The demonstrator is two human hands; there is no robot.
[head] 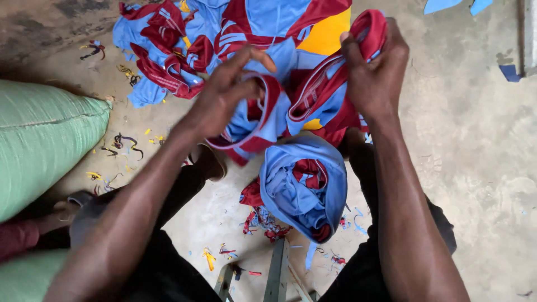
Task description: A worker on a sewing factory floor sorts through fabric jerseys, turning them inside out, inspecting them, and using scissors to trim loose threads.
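1. Far left: green sack, stuffed full and lying on its side on the concrete floor; contents not visible, mouth out of frame.
2. Between the sack and the person's legs: small cloth scraps, dark, yellow and blue, scattered on the floor.
3. Far, left of centre: heap of garments in light blue with maroon trim, lying loose on the floor; a yellow piece shows at its right edge.
4. Left hand: grip clenched on a fold of the blue-and-maroon garment, fingers curled over the maroon edge band.
5. The garment is held off the floor, stretched between both hands, above the knees and in front of the heap.
6. Just near of it, centre: bundled blue garment, rolled on itself with maroon showing inside, resting between the legs.
7. Right hand: grip pinched on the same garment's upper right end, thumb on top, cloth bunched in the fist.
8. Far right: blue offcuts on the floor.
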